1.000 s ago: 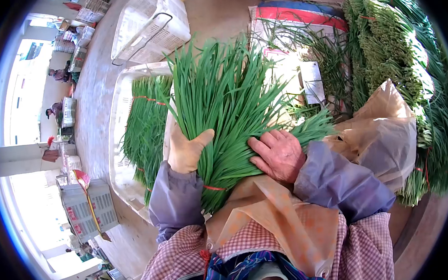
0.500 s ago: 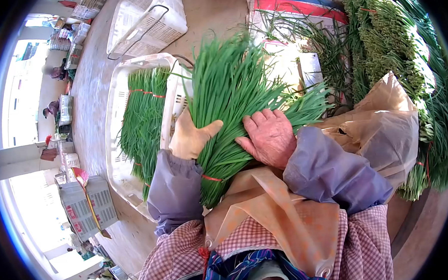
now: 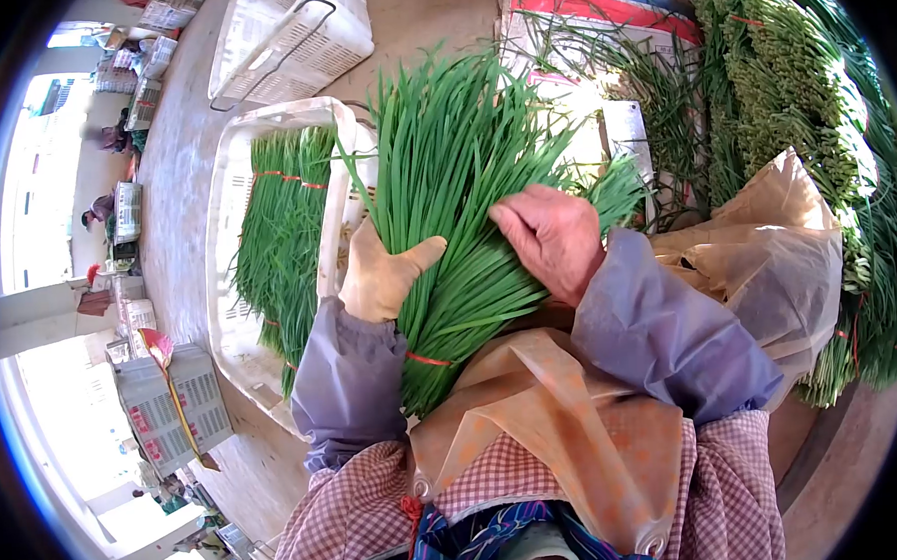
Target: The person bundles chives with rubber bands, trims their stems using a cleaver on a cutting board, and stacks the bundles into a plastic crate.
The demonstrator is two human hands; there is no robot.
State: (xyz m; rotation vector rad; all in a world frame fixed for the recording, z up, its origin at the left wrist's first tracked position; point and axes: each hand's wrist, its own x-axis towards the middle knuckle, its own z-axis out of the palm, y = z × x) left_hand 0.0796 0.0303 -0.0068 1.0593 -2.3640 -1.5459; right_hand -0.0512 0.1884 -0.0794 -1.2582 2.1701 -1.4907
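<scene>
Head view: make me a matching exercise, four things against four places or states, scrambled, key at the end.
1. Left hand
2. Right hand
3. Red band
4. Tied bundles

A. Inside the white basket
B. Bare, fingers curled
C. Near the lower end of the big green bunch
D. Thumb across the bunch's left side

Pairs: 1-D, 2-B, 3-C, 4-A

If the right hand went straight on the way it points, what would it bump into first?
Probably the leaves of the large green bundle, just ahead of the right hand. Depth is unclear, so they may be touching already.
</scene>
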